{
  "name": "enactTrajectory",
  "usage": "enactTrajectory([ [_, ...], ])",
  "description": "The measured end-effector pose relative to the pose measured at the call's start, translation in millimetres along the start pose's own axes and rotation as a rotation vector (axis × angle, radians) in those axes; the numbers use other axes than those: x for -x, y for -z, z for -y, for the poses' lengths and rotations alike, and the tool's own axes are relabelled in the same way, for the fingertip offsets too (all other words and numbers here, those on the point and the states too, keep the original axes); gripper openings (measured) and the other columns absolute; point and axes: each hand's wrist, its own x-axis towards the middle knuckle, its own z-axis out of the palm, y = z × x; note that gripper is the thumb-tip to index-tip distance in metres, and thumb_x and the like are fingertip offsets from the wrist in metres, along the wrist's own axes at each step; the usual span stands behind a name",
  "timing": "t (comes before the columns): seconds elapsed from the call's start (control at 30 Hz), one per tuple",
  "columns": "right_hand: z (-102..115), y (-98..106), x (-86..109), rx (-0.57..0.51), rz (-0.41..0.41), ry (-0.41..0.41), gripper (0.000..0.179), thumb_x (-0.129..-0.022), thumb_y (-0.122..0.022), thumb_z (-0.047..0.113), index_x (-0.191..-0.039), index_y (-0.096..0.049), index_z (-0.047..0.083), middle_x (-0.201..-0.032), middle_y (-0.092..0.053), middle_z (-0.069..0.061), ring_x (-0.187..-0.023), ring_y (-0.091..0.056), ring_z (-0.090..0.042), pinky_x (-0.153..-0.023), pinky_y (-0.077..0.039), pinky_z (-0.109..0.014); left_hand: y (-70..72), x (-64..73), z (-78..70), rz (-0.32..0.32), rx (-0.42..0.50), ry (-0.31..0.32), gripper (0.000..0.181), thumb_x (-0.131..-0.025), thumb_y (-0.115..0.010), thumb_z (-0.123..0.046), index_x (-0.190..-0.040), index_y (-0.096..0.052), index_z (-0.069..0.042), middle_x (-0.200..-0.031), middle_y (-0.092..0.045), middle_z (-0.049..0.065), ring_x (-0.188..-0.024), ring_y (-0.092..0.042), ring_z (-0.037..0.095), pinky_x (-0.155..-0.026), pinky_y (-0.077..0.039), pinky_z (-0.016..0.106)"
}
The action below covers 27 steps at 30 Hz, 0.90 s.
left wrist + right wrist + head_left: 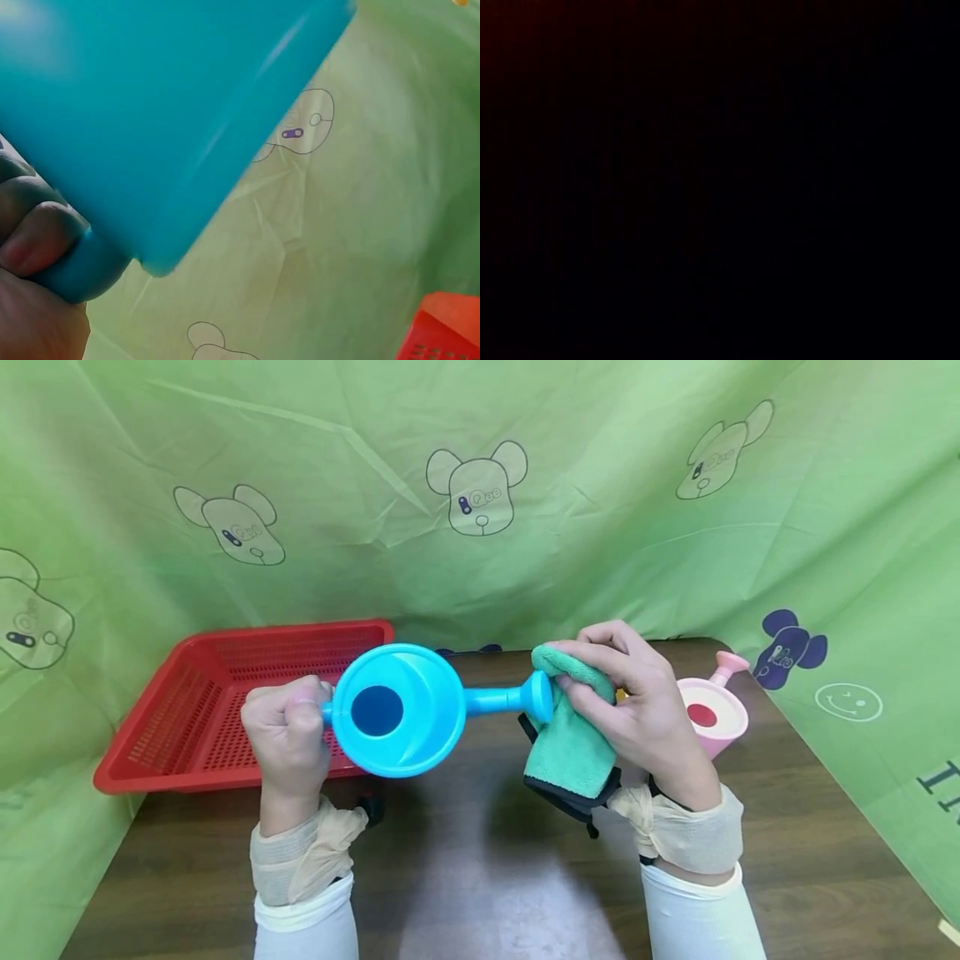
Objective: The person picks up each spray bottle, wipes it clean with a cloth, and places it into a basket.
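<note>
A blue watering can [435, 693] is held up over the table, its spout pointing right. My left hand [288, 731] grips its handle; the left wrist view shows the curled fingers [45, 232] around the handle [90, 266]. My right hand [637, 702] pinches a green cloth [573, 743] with a dark edge, beside the spout's sprinkler head [536, 696]. The cloth hangs down from the fingers and lies close against the head; whether they touch is hard to tell. The right wrist view is almost wholly black.
Behind the left hand a red plastic basket [146, 727] stands on the wooden table [465, 877]. A pink watering can [723, 702] stands at the right, partly behind the right hand. A green printed curtain [585, 552] hangs around the table's back and sides.
</note>
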Motion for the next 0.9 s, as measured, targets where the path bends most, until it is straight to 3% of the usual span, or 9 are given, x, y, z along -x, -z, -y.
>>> enactTrajectory([
  [0.2,0.2,-4.3,0.9,-0.002,0.064,0.012,0.039,-0.089,-0.068,-0.006,-0.120,-0.080,0.014,-0.108,-0.064,-0.002,-0.093,-0.053,-0.010,-0.077,-0.042,-0.022,0.1,0.8,0.2,-0.077,0.092,0.015,0.036,-0.083,-0.032,0.001,-0.048,-0.027,-0.001,-0.045,-0.031,0.003,-0.047,-0.024,0.010,-0.045,-0.015,0.022],
  [0.47,-0.8,-6.2,3.6,-0.010,0.020,0.038,0.035,-0.085,-0.071,-0.008,-0.117,-0.079,0.005,-0.106,-0.065,-0.008,-0.089,-0.054,-0.009,-0.075,-0.043,-0.020,-3.8,-0.4,-2.6,-0.198,-0.061,0.063,0.042,-0.090,-0.039,-0.006,-0.049,-0.032,0.004,-0.048,-0.043,-0.004,-0.046,-0.030,0.008,-0.047,-0.021,0.023],
  [0.67,-0.7,-6.4,4.1,-0.006,0.006,0.056,0.034,-0.084,-0.075,-0.006,-0.116,-0.079,0.004,-0.105,-0.065,-0.010,-0.088,-0.054,-0.010,-0.073,-0.043,-0.020,-4.9,-1.1,-1.9,-0.244,-0.110,0.044,0.042,-0.089,-0.040,-0.007,-0.050,-0.032,0.004,-0.048,-0.041,-0.005,-0.046,-0.030,0.008,-0.048,-0.020,0.023],
  [0.9,6.4,-6.7,1.8,0.008,-0.080,0.087,0.033,-0.086,-0.075,-0.003,-0.116,-0.080,0.008,-0.103,-0.065,-0.009,-0.090,-0.054,-0.010,-0.071,-0.039,-0.020,-8.0,-0.5,-4.4,-0.273,-0.221,0.051,0.041,-0.089,-0.041,-0.008,-0.051,-0.032,0.005,-0.049,-0.039,-0.006,-0.047,-0.029,0.006,-0.048,-0.021,0.023],
])
